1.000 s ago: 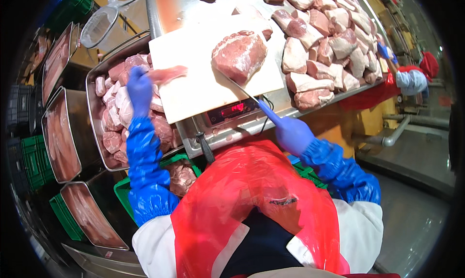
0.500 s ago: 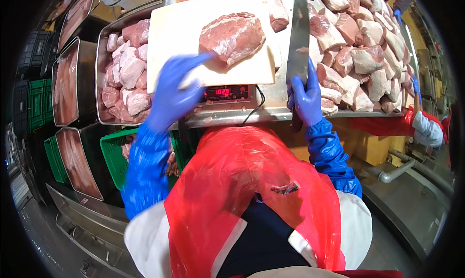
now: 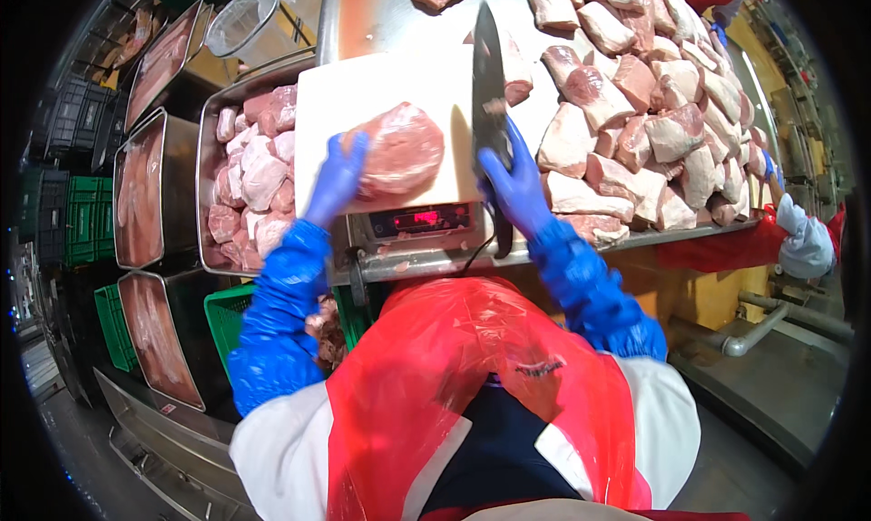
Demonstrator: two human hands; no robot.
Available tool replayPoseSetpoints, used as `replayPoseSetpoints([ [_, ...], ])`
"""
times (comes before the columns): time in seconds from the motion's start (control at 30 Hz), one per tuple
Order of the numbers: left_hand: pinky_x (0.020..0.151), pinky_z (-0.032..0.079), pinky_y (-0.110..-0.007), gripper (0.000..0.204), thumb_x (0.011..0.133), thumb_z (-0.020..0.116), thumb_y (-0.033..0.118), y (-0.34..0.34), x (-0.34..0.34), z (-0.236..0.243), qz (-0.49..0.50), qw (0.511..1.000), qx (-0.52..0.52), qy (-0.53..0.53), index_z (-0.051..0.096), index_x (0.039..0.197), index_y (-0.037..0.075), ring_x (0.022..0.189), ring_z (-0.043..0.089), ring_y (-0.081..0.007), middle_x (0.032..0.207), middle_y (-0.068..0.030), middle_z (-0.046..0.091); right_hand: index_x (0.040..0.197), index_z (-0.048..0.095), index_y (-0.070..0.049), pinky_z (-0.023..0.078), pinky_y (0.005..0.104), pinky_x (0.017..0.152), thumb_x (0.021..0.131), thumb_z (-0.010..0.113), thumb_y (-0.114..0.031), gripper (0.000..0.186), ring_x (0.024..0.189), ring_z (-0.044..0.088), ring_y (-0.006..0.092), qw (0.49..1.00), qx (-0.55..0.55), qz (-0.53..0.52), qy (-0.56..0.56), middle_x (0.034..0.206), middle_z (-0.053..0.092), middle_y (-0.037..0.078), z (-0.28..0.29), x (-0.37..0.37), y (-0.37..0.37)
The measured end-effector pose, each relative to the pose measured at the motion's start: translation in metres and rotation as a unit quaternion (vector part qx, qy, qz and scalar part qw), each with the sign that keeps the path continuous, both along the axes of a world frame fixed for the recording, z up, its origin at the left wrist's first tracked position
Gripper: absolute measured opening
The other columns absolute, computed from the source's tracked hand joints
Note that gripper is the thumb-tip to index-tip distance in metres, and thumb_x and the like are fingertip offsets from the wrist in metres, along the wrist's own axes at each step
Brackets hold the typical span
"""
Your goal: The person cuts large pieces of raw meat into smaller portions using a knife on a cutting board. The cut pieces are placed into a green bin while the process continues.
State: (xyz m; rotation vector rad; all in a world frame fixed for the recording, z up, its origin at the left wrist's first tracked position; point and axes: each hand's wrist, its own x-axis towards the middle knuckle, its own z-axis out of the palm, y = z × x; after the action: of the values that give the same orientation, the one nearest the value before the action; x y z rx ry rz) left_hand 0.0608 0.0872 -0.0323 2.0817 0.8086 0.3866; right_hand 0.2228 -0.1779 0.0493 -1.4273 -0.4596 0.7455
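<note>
A thick round piece of raw meat [image 3: 402, 147] lies on the white cutting board [image 3: 322, 95]. Beneath the board's front edge shows a digital scale with a red display [image 3: 417, 220]. My blue-gloved left hand [image 3: 337, 181] grips the meat's left side. At the board's right edge my right hand [image 3: 515, 181] holds a large knife [image 3: 487, 68], blade pointing away from me and broad side showing; part of its handle is hidden. A steel tray of pale meat chunks [image 3: 209, 131] stands left of the board.
Many meat pieces [image 3: 617, 104] are heaped on the steel table [image 3: 354, 18]. More steel trays [image 3: 163, 335], green crates [image 3: 222, 312] and a clear bin [image 3: 238, 27] are at left and below. A co-worker's sleeve [image 3: 803, 240] shows at far right, beside pipes [image 3: 753, 335].
My left hand has come from the left onto the meat and now grips it. The knife, earlier slanted across the board, now points away from me at its right edge.
</note>
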Motion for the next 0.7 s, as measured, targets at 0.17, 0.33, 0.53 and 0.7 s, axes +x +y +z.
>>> replayPoseSetpoints([
  [0.17,0.083,0.051,-0.052,0.059,0.099,0.055,0.041,-0.070,0.023,0.061,0.052,0.996,0.024,0.066,0.040,0.141,0.002,0.096,0.066,-0.0461,0.105,-0.0341,0.065,0.150,0.039,-0.009,0.054,0.0313,0.069,0.096,0.059,-0.019,0.059,0.076,0.064,0.0154,0.982,-0.006,-0.002,-0.191,0.105,0.067,0.009,-0.034,0.058,0.106],
  [0.33,0.074,0.053,-0.041,0.019,0.085,0.070,0.005,-0.065,-0.046,0.047,0.162,0.968,0.106,-0.161,0.069,0.104,0.005,0.077,0.062,-0.0269,0.094,-0.0112,0.063,0.157,0.030,-0.021,0.055,0.0411,0.081,0.096,0.057,-0.015,0.067,0.085,0.071,0.0257,0.956,-0.144,0.181,-0.180,0.104,0.072,0.019,0.038,-0.011,0.048],
  [0.53,0.084,0.048,-0.042,0.019,0.076,0.075,0.010,-0.081,-0.009,0.039,0.076,0.939,0.277,-0.191,0.067,0.094,0.013,0.096,0.058,-0.0282,0.099,-0.0081,0.059,0.158,0.020,-0.027,0.050,0.0547,0.070,0.095,0.054,-0.016,0.072,0.075,0.064,0.0476,0.857,-0.217,0.257,-0.390,0.082,0.065,0.030,0.008,-0.032,0.055],
  [0.7,0.083,0.047,-0.042,0.018,0.073,0.076,0.010,-0.084,-0.007,0.019,0.100,0.937,0.278,-0.186,0.066,0.088,0.014,0.097,0.058,-0.0277,0.098,-0.0068,0.059,0.158,0.020,-0.031,0.051,0.0504,0.060,0.094,0.052,-0.009,0.075,0.064,0.064,0.0401,0.768,-0.283,0.336,-0.466,0.076,0.064,0.023,0.016,-0.011,-0.057],
])
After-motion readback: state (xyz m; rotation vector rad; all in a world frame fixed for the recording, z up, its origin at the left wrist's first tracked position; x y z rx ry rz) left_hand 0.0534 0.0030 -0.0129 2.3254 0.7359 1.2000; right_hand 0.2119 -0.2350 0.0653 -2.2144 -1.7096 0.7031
